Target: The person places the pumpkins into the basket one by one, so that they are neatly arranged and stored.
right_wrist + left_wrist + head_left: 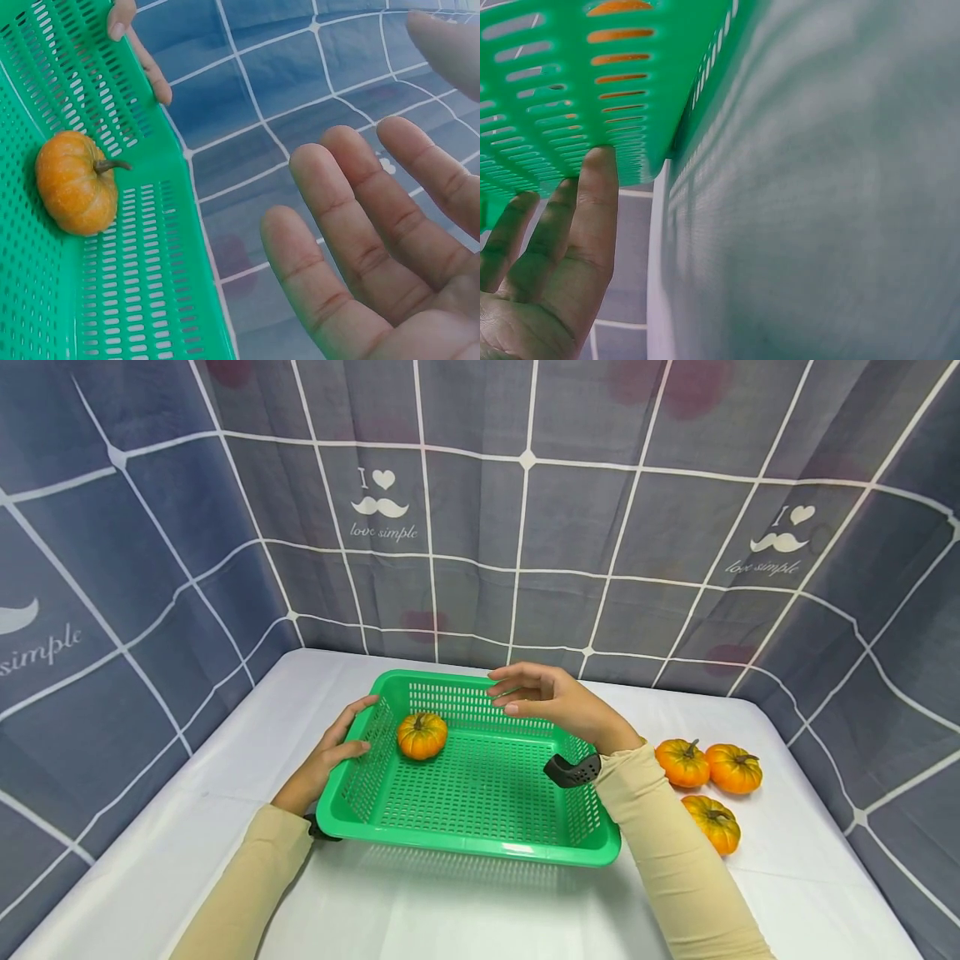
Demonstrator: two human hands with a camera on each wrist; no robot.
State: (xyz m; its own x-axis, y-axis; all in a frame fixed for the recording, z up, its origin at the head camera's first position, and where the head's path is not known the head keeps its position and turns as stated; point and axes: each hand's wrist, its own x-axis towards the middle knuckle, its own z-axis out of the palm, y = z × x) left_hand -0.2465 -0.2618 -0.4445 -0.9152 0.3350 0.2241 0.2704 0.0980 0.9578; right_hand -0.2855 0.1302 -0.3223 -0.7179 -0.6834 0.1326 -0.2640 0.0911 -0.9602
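A green plastic basket with slotted walls stands in the middle, its near edge appearing raised off the cloth. One small orange pumpkin lies inside, near the left wall; the right wrist view shows the same pumpkin with its brown stem. My left hand grips the basket's left rim, thumb over the top. Its fingers press against the outer wall in the left wrist view. Over the basket's far right part hovers my right hand, holding nothing, fingers loosely extended and apart in the right wrist view.
To the right of the basket, beside my right forearm, three more orange pumpkins sit close together on the white tablecloth. Grey-blue checked curtains enclose the table at the back and both sides.
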